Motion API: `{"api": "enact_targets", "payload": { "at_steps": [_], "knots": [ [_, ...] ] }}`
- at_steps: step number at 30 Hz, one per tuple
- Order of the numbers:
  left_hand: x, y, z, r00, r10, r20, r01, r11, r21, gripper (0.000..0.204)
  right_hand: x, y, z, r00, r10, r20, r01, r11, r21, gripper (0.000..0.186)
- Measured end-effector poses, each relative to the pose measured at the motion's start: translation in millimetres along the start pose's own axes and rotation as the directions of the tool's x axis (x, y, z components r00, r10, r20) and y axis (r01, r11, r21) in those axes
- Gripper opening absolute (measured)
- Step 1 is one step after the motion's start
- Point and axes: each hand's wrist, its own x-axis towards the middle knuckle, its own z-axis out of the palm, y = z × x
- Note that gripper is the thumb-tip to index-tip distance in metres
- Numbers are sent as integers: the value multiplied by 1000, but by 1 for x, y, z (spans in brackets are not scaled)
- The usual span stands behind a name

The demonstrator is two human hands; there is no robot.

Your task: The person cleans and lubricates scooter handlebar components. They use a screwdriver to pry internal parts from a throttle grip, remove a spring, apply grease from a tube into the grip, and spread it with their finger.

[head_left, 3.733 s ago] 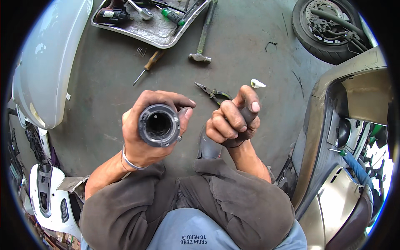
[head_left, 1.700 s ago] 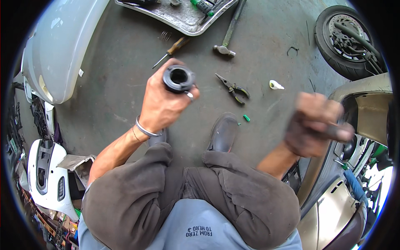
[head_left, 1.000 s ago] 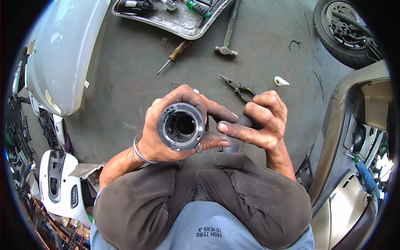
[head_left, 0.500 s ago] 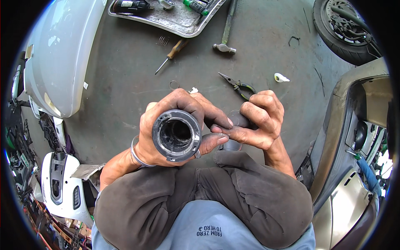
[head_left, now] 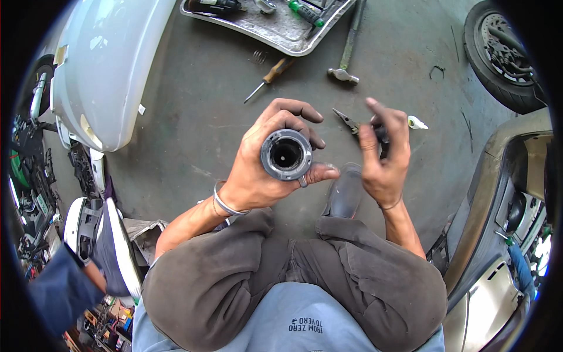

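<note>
Fingers (head_left: 296, 107) of the left hand (head_left: 249, 158) are wrapped about a black tube (head_left: 286, 155); the index finger and thumb extend past it toward the right hand (head_left: 387, 164). The tube is held above the floor (head_left: 205, 111), ahead of the person's knees, with its open, collared end facing up toward the head. The right hand is raised just beside it, well clear of contact, with its thumb and index finger apart; whether it grips anything cannot be told from here.

Floor layout: pliers (head_left: 347, 121) lie beyond the right hand, their handles largely hidden behind it. A small white bottle (head_left: 417, 122) shows at the same hand's far side. Farther ahead lie a wooden-handled screwdriver (head_left: 275, 71), a coil spring (head_left: 258, 57) and a hammer (head_left: 348, 56). A metal tray (head_left: 281, 33) with tools stands beyond these.

Perimeter: a wheel (head_left: 501, 50) lies at the far right; another person's dark blue sleeve (head_left: 64, 287) enters at the left.
</note>
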Motion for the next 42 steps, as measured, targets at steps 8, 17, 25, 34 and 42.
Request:
{"api": "enact_targets", "payload": {
  "at_steps": [8,17,25,34,42],
  "knots": [
    [-13,-13,-13,931,-366,11,362,916,-173,38,13,-19,-16,840,288,459,-541,501,676,41],
    [-12,-15,-12,940,-313,135,328,938,-116,37,16,-15,-13,884,198,423,-426,713,557,38],
    [-1,-7,4,974,-171,151,170,985,23,36,5,-13,1,887,279,367,-459,610,646,45],
    [-4,-15,-5,909,-410,70,410,857,-313,41,0,-9,5,881,230,413,-427,765,483,36],
    [-13,-27,-17,807,-528,265,545,490,-680,28,2,-6,-3,817,90,570,-430,754,497,36]
  ]
}}
